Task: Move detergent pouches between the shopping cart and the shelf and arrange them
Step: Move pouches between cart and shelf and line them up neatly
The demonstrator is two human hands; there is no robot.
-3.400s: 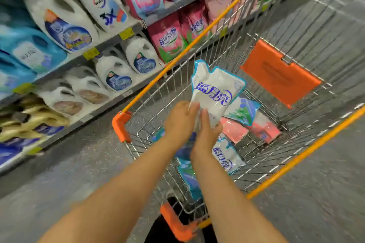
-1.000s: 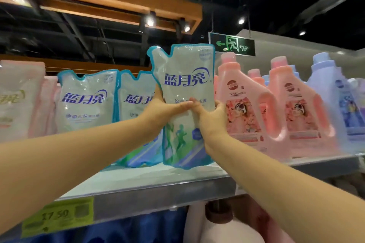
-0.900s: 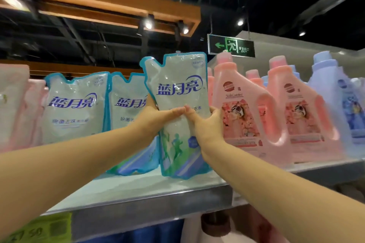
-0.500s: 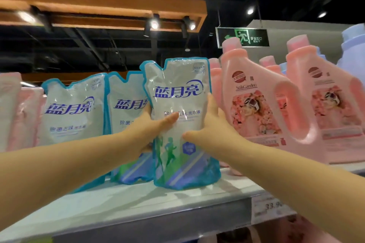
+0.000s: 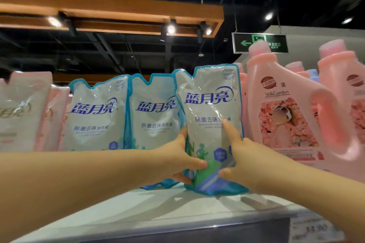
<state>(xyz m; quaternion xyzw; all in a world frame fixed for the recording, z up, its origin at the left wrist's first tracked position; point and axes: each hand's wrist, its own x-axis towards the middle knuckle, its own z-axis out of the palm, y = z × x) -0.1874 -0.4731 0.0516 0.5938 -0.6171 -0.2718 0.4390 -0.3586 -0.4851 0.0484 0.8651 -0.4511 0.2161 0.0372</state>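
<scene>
The blue and white pouch (image 5: 213, 116) stands in the middle of the frame, with its bottom on the shelf (image 5: 177, 213) near the front edge. The left hand (image 5: 177, 160) grips its lower left side, thumb across the front. The right hand (image 5: 243, 156) holds the lower right side, one finger straight up the front. The pouch looks soft and tall, so it may flop forward and fall off when the hands let go. A hard push could knock the next pouch (image 5: 154, 120) on its left or bump the pink bottle (image 5: 286, 108) on its right.
</scene>
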